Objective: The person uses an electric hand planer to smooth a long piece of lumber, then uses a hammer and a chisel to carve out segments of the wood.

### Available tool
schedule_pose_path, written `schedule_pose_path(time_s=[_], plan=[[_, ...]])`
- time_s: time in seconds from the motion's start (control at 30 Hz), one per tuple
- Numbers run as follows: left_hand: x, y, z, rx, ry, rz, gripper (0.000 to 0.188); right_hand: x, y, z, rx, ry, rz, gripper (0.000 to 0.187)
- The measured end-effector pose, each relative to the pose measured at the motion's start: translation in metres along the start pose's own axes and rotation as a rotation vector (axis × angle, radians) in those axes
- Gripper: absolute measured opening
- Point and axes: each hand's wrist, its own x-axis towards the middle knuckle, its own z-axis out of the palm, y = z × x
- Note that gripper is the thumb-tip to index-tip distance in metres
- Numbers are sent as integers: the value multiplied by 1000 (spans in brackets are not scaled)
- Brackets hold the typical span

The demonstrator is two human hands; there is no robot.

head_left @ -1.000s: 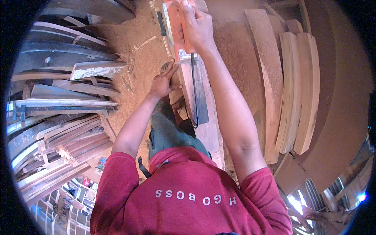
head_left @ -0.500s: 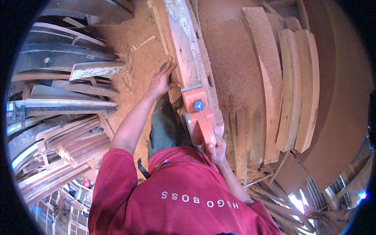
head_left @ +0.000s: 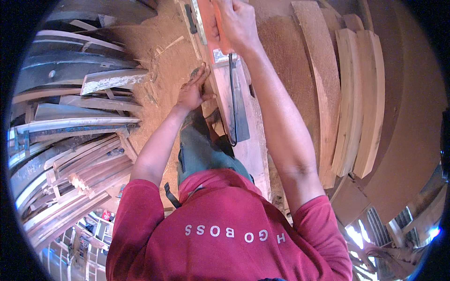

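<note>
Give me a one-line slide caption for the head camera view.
Right hand pushes an orange power planer along a plank; left hand steadies it.

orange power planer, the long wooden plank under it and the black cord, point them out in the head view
orange power planer (head_left: pixel 208 25), head view, on its orange body.
long wooden plank (head_left: pixel 253 159), head view, on its bare top face.
black cord (head_left: pixel 232 93), head view, on the hanging loop.

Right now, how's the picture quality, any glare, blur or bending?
Head view: strong fisheye, the stacked boards bow toward the dark rim; blown-out glare at lower right; the right hand on the orange power tool is cut off at the top edge; the left hand looks sharp.
</note>
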Motion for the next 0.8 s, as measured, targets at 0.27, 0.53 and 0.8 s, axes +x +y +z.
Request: schedule_pose_path(time_s=[0.27,0.53,0.8], plan=[[-6,-15,6,-92,98,66,104,-205,-2,-112,-181,-22,277,52],[1,-18,16,-38,116,105,106,-389,75,-127,171,-48,459,67],[3,-23,17,39,172,159,106,-408,114,-93,95,-197,307,56]])
